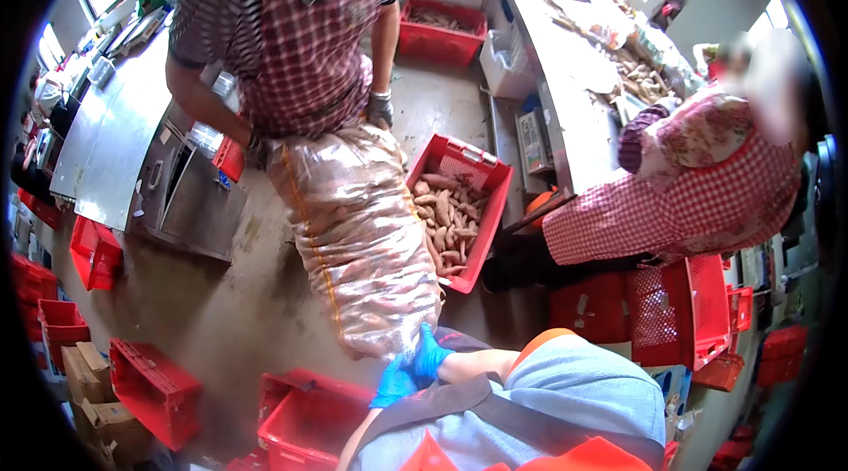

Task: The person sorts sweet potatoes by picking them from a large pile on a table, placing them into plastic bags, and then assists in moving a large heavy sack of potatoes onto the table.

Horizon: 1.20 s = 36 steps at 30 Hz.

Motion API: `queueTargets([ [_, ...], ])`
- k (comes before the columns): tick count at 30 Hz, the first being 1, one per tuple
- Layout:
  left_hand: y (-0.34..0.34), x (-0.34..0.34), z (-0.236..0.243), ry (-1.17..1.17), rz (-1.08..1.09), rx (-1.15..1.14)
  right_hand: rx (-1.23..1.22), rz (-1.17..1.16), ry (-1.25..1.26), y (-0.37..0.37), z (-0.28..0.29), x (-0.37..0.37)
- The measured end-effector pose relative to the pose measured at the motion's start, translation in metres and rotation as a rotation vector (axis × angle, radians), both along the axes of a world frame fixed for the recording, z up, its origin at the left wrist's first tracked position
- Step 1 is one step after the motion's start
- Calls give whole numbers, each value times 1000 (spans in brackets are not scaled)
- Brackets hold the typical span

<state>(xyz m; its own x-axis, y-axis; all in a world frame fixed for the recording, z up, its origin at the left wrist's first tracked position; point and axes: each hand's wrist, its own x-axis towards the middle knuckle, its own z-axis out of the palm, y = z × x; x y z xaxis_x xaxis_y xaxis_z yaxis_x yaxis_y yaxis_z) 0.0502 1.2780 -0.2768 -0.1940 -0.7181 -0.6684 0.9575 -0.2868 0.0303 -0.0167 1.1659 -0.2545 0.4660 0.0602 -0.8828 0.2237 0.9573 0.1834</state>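
Observation:
A long, bulging, shiny woven sack (pixel 362 241) with orange stripes hangs slantwise between me and a co-worker. My left hand (pixel 395 381), in a blue glove, is closed on its near bottom end. Just beside it my right hand (pixel 429 354), gloved alike, grips the same end; the fingertips of both are partly hidden. At the sack's far end the co-worker's gloved hand (pixel 379 109) is by the top, their other hand at its left side. Right of the sack sits a red crate (pixel 496 228) holding many sweet potatoes (pixel 449 219).
At the right, another person in a checked apron (pixel 609 215) works at a metal table (pixel 579 127) strewn with roots. A red crate (pixel 305 422) stands below my left arm, with another (pixel 155 391) farther left beside cardboard boxes (pixel 110 409). A metal table (pixel 115 149) is at left.

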Motion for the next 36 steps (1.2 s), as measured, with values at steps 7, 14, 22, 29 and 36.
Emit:
queueTargets([
  [7,-26,72,6,52,32,153,105,-97,-17,-20,-18,68],
  [14,-142,130,69,197,67,244,63,-280,28,-98,-16,116],
  [22,-258,213,50,585,-149,131,-117,-585,-42,-195,-25,154],
  [29,-342,318,47,905,-291,-42,-431,-656,68,-271,-32,234],
  [36,-426,411,79,614,-459,-98,-827,-308,228,-381,-5,302],
])
